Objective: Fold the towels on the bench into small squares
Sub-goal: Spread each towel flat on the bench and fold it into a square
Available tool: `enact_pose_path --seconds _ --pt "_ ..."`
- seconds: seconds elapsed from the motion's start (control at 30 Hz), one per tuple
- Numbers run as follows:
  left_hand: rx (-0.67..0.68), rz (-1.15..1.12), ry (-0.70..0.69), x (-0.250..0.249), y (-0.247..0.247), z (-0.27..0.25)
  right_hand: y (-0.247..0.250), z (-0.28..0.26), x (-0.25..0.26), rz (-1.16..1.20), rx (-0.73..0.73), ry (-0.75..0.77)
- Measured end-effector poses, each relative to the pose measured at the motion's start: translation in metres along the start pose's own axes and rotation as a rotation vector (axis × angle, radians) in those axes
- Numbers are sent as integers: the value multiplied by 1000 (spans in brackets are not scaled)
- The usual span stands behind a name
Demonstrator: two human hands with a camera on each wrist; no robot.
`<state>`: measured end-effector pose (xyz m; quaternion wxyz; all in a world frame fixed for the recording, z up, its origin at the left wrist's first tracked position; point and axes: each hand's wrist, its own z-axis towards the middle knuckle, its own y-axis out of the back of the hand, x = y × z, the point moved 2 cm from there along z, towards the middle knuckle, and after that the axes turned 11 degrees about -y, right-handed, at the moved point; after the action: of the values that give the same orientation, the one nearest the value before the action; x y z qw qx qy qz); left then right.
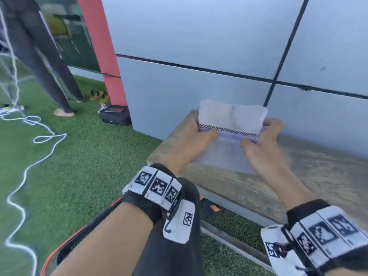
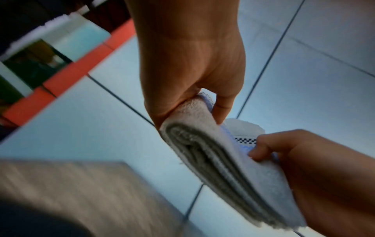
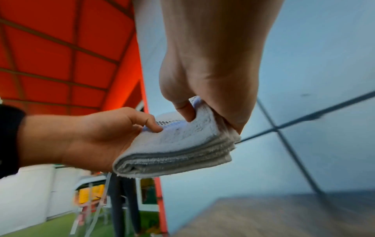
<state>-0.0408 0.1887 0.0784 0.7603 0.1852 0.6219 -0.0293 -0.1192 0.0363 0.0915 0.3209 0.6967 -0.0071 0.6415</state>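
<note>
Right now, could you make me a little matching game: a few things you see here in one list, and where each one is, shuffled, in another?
Things:
1. folded towel
2. white rope
3. black case
4. bench

Places:
A. against the grey wall
B. foot of the red post
C. held in both hands
D. loose on the green turf

Pairs: 1-C, 2-D, 3-B, 4-A

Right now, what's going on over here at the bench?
A person is folding a white towel with a checkered band over a wooden bench by a grey panelled wall. The left hand and right hand each pinch one end. The wrist views show the towel already several layers thick and held clear of the bench. Another person's legs stand on the green turf to the left.
</note>
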Motion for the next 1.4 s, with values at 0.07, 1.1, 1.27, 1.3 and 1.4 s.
enact_pose_path --seconds 0.07,1.1,1.27,1.3,1.4 --pt "-170 -86 54 3 59 -14 -40 -1 43 9 121 44" --pt "-430 47 1018 443 117 -172 -414 -38 -220 -630 882 -323" --pt "-496 180 969 414 121 -151 -417 -28 -187 -555 844 -299" --pt "-517 187 933 404 123 -145 -415 -26 -175 -551 825 -275" --pt "-582 181 750 361 136 -123 -401 -21 -126 -521 783 -208"
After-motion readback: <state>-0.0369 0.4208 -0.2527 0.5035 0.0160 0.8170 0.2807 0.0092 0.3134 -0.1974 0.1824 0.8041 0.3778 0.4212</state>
